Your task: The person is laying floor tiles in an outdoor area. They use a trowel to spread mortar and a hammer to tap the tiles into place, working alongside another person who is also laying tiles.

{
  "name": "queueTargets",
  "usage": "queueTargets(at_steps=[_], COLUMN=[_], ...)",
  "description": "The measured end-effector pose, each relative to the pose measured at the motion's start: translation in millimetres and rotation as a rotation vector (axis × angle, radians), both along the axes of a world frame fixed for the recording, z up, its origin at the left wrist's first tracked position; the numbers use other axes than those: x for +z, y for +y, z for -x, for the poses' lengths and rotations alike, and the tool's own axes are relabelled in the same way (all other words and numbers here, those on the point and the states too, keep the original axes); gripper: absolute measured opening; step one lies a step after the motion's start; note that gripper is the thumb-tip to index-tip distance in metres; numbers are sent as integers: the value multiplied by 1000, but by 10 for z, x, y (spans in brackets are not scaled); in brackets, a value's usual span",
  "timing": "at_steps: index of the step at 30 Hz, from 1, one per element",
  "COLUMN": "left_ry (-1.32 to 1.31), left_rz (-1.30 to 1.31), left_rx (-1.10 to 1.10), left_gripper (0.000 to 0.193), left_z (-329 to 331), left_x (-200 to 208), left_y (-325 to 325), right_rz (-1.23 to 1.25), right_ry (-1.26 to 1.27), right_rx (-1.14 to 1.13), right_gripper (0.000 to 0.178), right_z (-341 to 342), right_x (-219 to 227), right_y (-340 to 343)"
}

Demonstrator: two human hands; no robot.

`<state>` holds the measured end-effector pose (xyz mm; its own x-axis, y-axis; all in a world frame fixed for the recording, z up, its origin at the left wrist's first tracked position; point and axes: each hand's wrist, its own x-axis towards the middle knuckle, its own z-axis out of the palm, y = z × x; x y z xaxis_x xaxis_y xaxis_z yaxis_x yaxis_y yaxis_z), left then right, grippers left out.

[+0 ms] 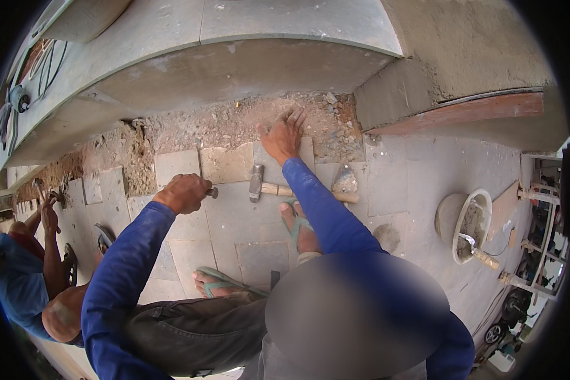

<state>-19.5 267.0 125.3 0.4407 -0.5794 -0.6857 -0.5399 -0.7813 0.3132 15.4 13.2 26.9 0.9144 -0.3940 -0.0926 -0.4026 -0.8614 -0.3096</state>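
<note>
My left hand (185,194) is closed around a tool with a dark rounded metal end (213,192); the rest of the tool is hidden by my fist. It is over the grey floor tiles (199,221). Farther off, my right hand (284,135) lies with fingers spread on the strip of broken rubble and soil (234,123), just past the tile edge. A club hammer (256,183) with a wooden handle lies on the tiles between my hands, its handle partly under my right sleeve. Beside the handle is a mortar-crusted triangular piece (345,179).
A raised grey ledge (247,66) runs behind the rubble. At right stands a mortar bucket (451,218) with a trowel (478,250) on its rim. My sandalled feet are on the tiles. At left, a co-worker in blue (22,269) crouches, one hand (49,212) at a tool.
</note>
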Motion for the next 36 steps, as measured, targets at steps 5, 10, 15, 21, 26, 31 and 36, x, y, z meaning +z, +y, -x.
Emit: queueTargets(at_steps=[5, 10, 15, 21, 26, 31, 36], left_ry=[86, 11, 53, -3, -115, -217, -275], left_rz=[-24, 50, 3, 37, 194, 275, 314], left_rx=[-44, 23, -36, -19, 25, 24, 46], left_gripper=[34, 32, 32, 31, 20, 17, 15], left_z=[11, -12, -20, -125, -278, -389, -493], left_x=[-20, 1, -23, -94, -48, 63, 166], left_y=[84, -76, -40, 86, 46, -81, -219], right_rz=[-550, -249, -484, -550, -362, -346, -196], right_ry=[102, -87, 54, 1, 28, -88, 3], right_rx=[395, 132, 397, 451, 446, 450, 507], right_gripper=[93, 89, 74, 42, 36, 38, 32], right_z=[40, 23, 257, 876, 1487, 1674, 1583], right_x=[167, 96, 306, 665, 677, 411, 440], right_y=[442, 56, 56, -62, -448, -518, -496])
